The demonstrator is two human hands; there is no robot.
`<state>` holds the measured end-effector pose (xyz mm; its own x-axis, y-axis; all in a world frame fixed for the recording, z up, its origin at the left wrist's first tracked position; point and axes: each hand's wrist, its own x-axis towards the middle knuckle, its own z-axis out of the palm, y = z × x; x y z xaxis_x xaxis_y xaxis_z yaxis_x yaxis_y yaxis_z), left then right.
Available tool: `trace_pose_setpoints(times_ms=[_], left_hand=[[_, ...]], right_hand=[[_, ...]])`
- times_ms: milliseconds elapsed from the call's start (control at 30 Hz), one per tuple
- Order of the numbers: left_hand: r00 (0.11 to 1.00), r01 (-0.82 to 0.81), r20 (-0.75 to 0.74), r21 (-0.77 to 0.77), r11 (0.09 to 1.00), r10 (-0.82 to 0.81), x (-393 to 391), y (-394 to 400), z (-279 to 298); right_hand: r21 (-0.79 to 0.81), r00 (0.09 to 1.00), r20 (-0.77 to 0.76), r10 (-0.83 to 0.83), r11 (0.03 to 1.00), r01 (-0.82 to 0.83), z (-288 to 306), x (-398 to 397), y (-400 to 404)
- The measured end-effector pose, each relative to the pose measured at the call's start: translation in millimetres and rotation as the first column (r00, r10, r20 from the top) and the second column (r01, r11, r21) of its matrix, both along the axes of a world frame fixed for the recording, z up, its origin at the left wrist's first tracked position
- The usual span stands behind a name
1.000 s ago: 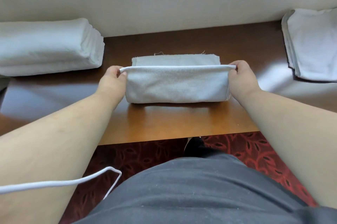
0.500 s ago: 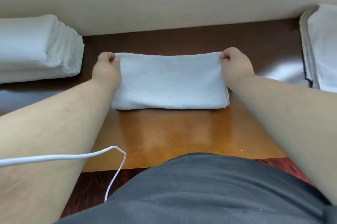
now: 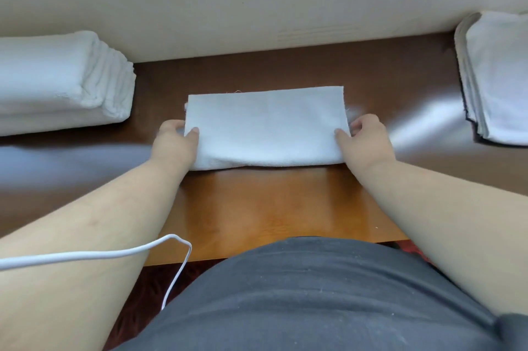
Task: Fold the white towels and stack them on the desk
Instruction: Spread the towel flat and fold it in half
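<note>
Now | left hand (image 3: 174, 140), right hand (image 3: 364, 139): each pinching an end of folded towel (image 3: 265, 125) | on desk (image 3: 271, 208)

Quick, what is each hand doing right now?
Left hand: closed on the left end of the folded towel.
Right hand: closed on the towel's right end.

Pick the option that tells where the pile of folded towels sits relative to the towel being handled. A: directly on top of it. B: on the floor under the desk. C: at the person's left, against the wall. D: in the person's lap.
C: the pile of folded towels lies on the desk at the person's left by the wall, apart from the towel held between the left hand and right hand.
</note>
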<state>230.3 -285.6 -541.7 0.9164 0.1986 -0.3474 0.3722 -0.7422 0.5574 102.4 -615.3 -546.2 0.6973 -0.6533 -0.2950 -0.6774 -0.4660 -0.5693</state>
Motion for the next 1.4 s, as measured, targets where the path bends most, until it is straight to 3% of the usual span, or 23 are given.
trace_pose_setpoints(times_ms=[200,433,633,967,1067,1267,1333,1400], left_hand=[[1.000,0.014,-0.003,0.040,0.999,-0.014,-50,16,-8],[0.989,-0.092,-0.111,0.010,0.996,0.093,-57,27,-4],[0.905,-0.378,-0.282,-0.192,0.906,0.318,-54,23,-8],[0.977,-0.124,-0.164,0.066,0.990,0.133,-65,18,1],[0.984,-0.052,-0.164,0.078,0.996,0.064,-68,13,4],[0.983,0.019,-0.184,0.076,0.997,-0.005,-74,7,9],[0.986,-0.001,-0.163,0.162,0.987,0.028,-75,3,11],[0.999,0.036,-0.022,0.320,0.947,-0.030,-73,-7,14]], right_hand=[[0.067,0.982,-0.178,0.058,0.997,-0.047,8,-29,7],[0.142,0.987,-0.154,-0.038,0.988,0.060,11,-31,11],[0.153,0.989,-0.130,-0.064,0.985,0.084,6,-26,11],[0.111,0.984,-0.055,-0.167,0.979,0.172,5,-27,21],[0.160,0.978,-0.060,-0.198,0.966,0.206,9,-24,24],[0.089,0.981,-0.134,-0.140,0.984,0.152,13,-20,17],[0.062,0.982,-0.108,-0.153,0.985,0.160,15,-16,21],[-0.040,0.997,0.020,-0.070,0.997,0.071,21,-3,33]])
